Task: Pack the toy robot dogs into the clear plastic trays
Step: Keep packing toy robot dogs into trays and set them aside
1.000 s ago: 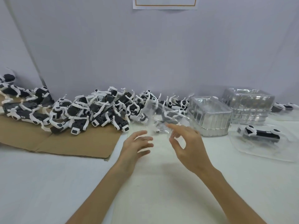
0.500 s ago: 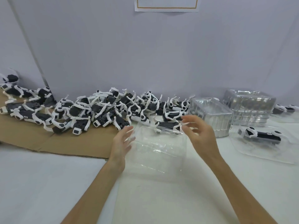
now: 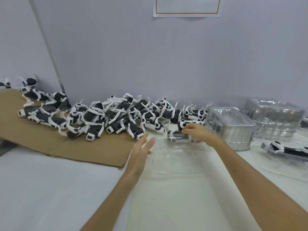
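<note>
White table (image 3: 50,189) carries everything, and the clear tray (image 3: 180,160) lies flat on it in front of you. Left of the tray lies a brown cardboard sheet (image 3: 93,147), its corner close to the tray's left edge. Behind the tray and to its left, the heap of toy robot dogs (image 3: 116,117) is tangled together, partly on the cardboard. Right of the tray stand two stacks of empty trays (image 3: 231,127), the nearer one just beside your right wrist. Further right of the tray lies a packed tray (image 3: 283,157) with one dog in it.

Your left hand (image 3: 141,152) is at the tray's left edge with the fingers straight and holding nothing; I cannot tell if it touches. Your right hand (image 3: 198,132) has its fingers curled round one toy dog (image 3: 178,136) at the tray's far edge, by the heap.

Half a second ago the right hand was empty with spread fingers; now it grips the dog. The left hand has stayed beside the tray.
</note>
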